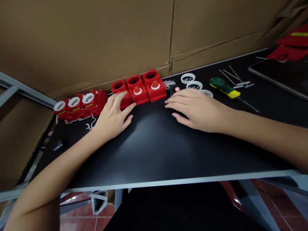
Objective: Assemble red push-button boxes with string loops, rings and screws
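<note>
My left hand [113, 117] hovers at or touches the leftmost of three red plastic housings [156, 93], its fingers apart; contact is hard to tell. Each housing has a round opening, and two show an orange-red knob with a white collar. My right hand [196, 109] is held palm down over the black table, fingers loosely spread, with nothing visible in it. Just beyond its fingers are a small dark part with a red-and-white button [177, 89] and white rings [194, 85]. Part of one ring is hidden behind the hand.
More red housings with white rings [74, 102] and white cord stand at left. A green-yellow screwdriver [225, 88], several metal rods [238, 77] and a dark flat device [279, 75] lie at right. Cardboard [96, 38] walls the back; a metal edge [168, 183] borders the front.
</note>
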`<state>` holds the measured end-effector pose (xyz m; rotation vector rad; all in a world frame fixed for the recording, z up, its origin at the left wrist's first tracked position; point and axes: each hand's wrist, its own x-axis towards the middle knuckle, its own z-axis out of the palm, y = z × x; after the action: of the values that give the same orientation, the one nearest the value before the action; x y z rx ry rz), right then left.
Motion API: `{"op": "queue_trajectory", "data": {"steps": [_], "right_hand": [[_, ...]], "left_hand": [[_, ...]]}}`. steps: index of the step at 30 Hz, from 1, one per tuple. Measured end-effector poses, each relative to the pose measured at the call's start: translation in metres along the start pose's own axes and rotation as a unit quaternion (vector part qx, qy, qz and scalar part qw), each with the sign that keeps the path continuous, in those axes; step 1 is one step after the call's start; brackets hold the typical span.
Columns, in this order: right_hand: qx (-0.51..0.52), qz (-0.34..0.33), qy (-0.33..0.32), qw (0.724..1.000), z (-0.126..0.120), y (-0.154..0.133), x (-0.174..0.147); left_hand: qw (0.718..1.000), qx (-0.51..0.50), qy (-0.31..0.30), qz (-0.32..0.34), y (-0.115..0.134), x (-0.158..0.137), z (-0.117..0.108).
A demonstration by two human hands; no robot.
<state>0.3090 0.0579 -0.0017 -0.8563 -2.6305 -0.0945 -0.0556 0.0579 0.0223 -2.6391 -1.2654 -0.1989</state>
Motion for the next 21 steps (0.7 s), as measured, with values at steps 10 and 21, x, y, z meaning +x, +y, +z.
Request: {"op": "queue_trajectory", "data": {"steps": [10, 21], "right_hand": [[-0.067, -0.045, 0.0, 0.997, 0.017, 0.006, 0.03], [-0.084, -0.043, -0.027, 0.995, 0.017, -0.001, 0.032]], "left_hand": [[0.999, -0.004, 0.024, -0.044, -0.003, -0.004, 0.008], [0.993, -0.055, 0.006, -0.108, -0.005, -0.012, 0.019]]}}
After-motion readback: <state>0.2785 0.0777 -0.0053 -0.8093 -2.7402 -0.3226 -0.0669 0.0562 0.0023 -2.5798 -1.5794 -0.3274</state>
